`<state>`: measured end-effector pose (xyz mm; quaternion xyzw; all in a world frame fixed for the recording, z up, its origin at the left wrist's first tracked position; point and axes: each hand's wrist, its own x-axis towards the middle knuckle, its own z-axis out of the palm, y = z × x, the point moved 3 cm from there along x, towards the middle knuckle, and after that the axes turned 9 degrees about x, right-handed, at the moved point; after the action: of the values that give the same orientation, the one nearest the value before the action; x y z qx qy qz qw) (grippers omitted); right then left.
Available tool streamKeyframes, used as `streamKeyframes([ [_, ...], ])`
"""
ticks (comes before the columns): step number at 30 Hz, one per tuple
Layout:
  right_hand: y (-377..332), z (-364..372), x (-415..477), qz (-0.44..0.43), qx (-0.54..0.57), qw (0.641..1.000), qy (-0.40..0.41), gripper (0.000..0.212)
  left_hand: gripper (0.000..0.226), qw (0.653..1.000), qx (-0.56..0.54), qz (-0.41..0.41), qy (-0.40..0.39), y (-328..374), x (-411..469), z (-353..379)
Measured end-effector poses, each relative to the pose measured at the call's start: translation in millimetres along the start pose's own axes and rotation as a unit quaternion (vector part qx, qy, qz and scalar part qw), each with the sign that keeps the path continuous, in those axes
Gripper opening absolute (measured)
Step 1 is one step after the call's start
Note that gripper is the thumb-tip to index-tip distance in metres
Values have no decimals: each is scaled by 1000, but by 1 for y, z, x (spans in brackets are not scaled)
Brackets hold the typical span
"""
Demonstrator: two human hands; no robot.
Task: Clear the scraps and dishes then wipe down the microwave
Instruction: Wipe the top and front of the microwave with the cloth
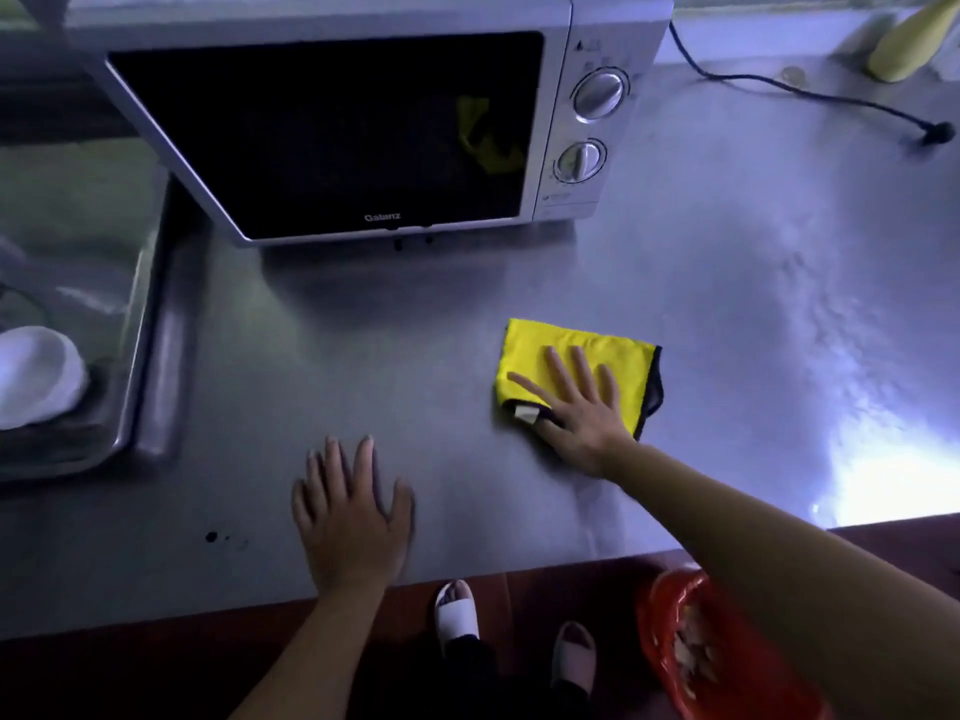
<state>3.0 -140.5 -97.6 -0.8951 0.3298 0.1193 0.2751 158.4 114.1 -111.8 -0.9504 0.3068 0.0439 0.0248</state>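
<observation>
Steel counter (727,283) bearing a microwave (332,127) with its door closed and two dials on its right panel. Sink (130,324), left of the microwave. Red bin (670,615) holding pale scraps, below the counter edge, front right of the microwave. Yellow cloth (566,350), folded, flat on the counter in front of the microwave's right end. Right hand (582,413), fingers straight and spread, pressed flat on the cloth. Left hand (353,517), fingers straight, palm down on bare counter in front of the microwave, apart from the cloth. White bowl (36,376), in the sink. Black cord (779,85), lying right of the microwave.
</observation>
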Motion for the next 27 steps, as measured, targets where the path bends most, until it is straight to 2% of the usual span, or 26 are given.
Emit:
streamKeyframes([
  [3, 1, -4, -10, -67, -73, 992, -79, 74, 68, 1000, -2, -8, 2, -1, -1, 2],
  [5, 1, -17, -13, -56, -10, 992, -111, 88, 67, 1000, -6, -9, 6, -1, -1, 1],
  [7, -2, -32, -10, -59, 113, 990, -52, 82, 66, 1000, -9, -9, 17, -2, -1, 2],
  [9, -2, -39, -2, -74, 178, 978, 80, 70, 64, 999, -15, -11, 34, -2, -1, 2],
  [11, -3, -29, 8, -34, 134, 984, 115, 71, 63, 999, -17, -13, 48, -2, -2, 1],
  [13, -4, -8, 16, 14, -2, 994, 109, 76, 63, 998, -15, -15, 57, -2, -2, 1],
  [15, -4, 4, 20, 23, -73, 989, 123, 75, 63, 998, -12, -18, 65, -1, -2, 1],
  [22, 3, 23, -24, -18, -62, 990, 125, 71, 62, 994, -25, -25, 101, 2, -1, 2],
  [27, 10, 48, -77, -48, -68, 992, 94, 70, 61, 995, -18, -27, 90, 2, -2, 3],
])
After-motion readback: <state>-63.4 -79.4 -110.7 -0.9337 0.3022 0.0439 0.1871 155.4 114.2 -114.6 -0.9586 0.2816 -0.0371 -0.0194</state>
